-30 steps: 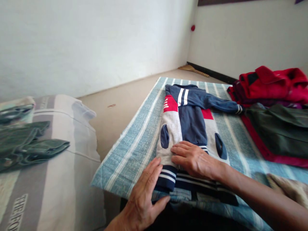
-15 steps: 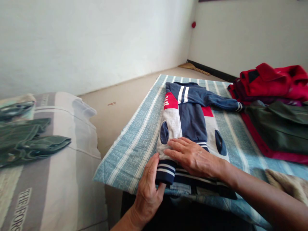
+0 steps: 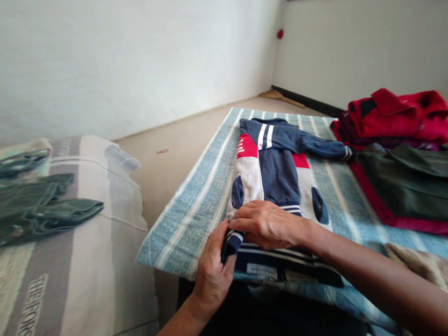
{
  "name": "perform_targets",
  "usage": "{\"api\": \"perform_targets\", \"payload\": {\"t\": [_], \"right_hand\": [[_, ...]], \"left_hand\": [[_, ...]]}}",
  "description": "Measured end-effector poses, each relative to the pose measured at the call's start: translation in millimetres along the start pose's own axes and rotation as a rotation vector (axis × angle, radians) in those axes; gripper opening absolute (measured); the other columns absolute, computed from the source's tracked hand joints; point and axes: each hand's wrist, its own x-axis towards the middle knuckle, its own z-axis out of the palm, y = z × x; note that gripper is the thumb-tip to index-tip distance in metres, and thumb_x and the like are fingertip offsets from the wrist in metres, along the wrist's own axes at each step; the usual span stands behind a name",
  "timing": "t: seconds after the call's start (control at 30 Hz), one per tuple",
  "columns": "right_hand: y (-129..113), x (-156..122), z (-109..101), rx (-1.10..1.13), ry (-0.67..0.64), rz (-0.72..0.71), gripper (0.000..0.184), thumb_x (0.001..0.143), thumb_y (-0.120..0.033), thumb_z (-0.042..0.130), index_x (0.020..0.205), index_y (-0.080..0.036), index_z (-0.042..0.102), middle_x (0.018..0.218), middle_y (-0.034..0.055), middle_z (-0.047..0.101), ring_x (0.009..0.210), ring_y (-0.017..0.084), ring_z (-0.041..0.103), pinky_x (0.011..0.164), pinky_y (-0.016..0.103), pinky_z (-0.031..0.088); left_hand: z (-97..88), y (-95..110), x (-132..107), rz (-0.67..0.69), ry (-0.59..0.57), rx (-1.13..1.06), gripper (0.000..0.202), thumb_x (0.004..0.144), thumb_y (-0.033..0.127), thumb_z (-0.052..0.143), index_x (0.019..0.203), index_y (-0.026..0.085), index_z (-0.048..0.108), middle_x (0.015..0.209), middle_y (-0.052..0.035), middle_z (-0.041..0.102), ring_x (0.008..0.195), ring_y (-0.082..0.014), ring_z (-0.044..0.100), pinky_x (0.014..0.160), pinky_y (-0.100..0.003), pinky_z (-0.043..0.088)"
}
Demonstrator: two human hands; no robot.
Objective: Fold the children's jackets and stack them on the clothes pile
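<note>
A navy, grey and red jacket (image 3: 278,175) lies partly folded on the blue striped cloth (image 3: 194,205), one sleeve stretched out to the right. Its striped ribbing is bunched at the near left corner. My left hand (image 3: 214,268) is closed around that navy-and-white ribbing, thumb underneath. Just above it, my right hand (image 3: 268,225) pinches the grey fabric, its fingertips close to those of my left hand. The jacket's striped hem shows beneath my right forearm.
To the right are stacked red garments (image 3: 402,116), a dark green garment (image 3: 406,182) and a beige fuzzy cloth (image 3: 416,263). On the left, green trousers (image 3: 52,210) lie on a grey-and-white bedspread (image 3: 94,261). A broom (image 3: 282,98) rests by the far wall.
My right hand has gone from lying flat with fingers spread to pinching the jacket. The striped ribbing has been gathered and turned between both hands.
</note>
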Motion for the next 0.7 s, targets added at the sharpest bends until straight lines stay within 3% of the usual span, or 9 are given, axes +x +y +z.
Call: {"api": "perform_targets", "payload": {"t": [0.17,0.37,0.7], "right_hand": [[-6.3,8.4,-6.7,-0.116,-0.016,-0.05,0.009,0.094,-0.018,0.05,0.097,-0.017,0.058,0.085,0.0026,0.062,0.076,0.017,0.054,0.069,0.031,0.041],[-13.0,-18.8,7.5,-0.222,0.07,-0.091,0.023,0.1,-0.016,0.037,0.087,-0.016,0.057,0.083,0.0047,0.059,0.075,0.018,0.051,0.065,0.033,0.039],[-14.3,-34.3,21.0,-0.182,0.137,-0.06,0.023,0.1,-0.015,0.036,0.094,-0.014,0.058,0.099,0.0118,0.064,0.092,0.021,0.058,0.079,0.037,0.047]], "left_hand": [[3.2,2.9,-0.1,0.04,0.012,0.021,0.052,0.091,0.011,0.048,0.141,0.017,0.039,0.131,-0.014,0.058,0.124,-0.0254,0.055,0.104,-0.042,0.048],[8.0,2.1,-8.9,0.204,-0.041,0.11,0.07,0.084,-0.005,0.03,0.151,0.012,0.024,0.147,-0.0191,0.042,0.137,-0.0285,0.04,0.108,-0.049,0.042],[3.6,1.6,1.2,0.343,-0.096,0.173,0.05,0.093,0.002,0.037,0.142,0.01,0.042,0.139,-0.0153,0.055,0.134,-0.0277,0.044,0.105,-0.044,0.047]]}}
